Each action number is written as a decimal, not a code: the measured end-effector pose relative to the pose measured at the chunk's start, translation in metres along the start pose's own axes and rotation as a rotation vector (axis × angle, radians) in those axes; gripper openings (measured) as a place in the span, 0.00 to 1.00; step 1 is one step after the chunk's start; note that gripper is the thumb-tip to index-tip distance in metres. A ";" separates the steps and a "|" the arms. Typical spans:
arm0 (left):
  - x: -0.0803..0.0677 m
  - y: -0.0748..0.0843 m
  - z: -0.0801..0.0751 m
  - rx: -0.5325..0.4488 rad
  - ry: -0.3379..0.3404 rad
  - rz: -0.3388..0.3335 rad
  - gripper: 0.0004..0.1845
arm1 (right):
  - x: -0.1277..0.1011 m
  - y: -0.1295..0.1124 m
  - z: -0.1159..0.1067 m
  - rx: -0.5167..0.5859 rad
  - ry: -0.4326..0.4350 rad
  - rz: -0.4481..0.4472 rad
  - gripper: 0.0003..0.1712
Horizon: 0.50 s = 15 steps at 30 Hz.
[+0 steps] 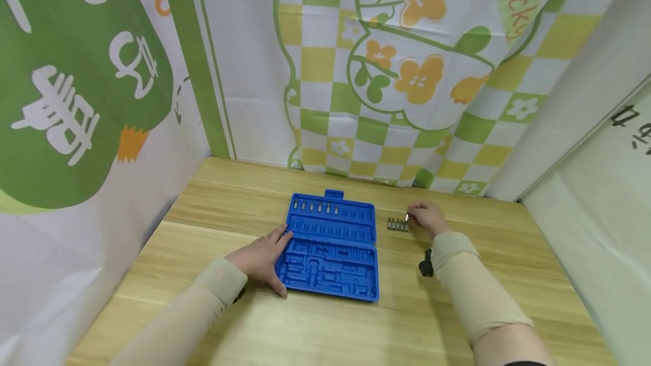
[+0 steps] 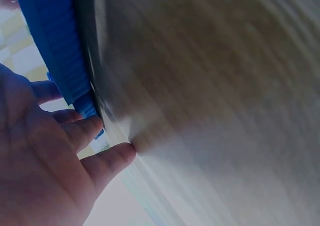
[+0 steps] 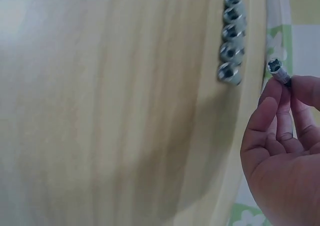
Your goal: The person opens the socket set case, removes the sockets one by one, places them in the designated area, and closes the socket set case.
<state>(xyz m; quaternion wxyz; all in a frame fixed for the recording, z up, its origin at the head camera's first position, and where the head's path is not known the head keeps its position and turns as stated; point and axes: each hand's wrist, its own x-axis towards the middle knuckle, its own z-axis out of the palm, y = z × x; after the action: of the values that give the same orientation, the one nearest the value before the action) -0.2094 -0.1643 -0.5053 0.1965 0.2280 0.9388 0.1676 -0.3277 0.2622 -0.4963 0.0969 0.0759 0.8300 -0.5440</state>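
1. your right hand (image 3: 285,151) pinches one small socket (image 3: 278,70) between thumb and fingertips, lifted clear of the table (image 1: 325,326), just beside the row of sockets (image 1: 398,224) that stands to the right of the case (image 1: 330,253). only the tips grip it, so the hold looks slight; a slip would probably drop it onto the wood, where it could roll away.

2. the row stands close together, five showing in the right wrist view, open ends up. your fingers are near the end one. a brush against it could tip it, and it may knock the others over in turn.

3. your left hand (image 1: 261,258) lies flat against the case's left edge, fingers straight, gripping nothing. the case is only braced, not held. a push from the right could slide it, or rattle the bits (image 1: 315,206) seated along its top row.

4. the left wrist view is blurred, so you cannot judge from it how firmly the hand presses.

5. the socket itself: short, silvery metal, a round barrel with a dark recessed opening at the end. its size mark is too small to read, so a wrong slot is a fair risk.

6. the case is bright blue moulded plastic, open and flat, with most recesses unfilled and a small tab at the far edge.
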 end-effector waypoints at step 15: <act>0.001 -0.001 0.001 -0.015 -0.004 -0.005 0.76 | 0.002 0.021 -0.008 -0.354 0.011 -0.004 0.11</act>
<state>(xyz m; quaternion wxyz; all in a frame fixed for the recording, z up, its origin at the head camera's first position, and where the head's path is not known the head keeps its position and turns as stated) -0.2102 -0.1643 -0.5068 0.2007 0.2247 0.9376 0.1737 -0.3255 0.2782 -0.5126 0.1032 0.0591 0.9134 -0.3893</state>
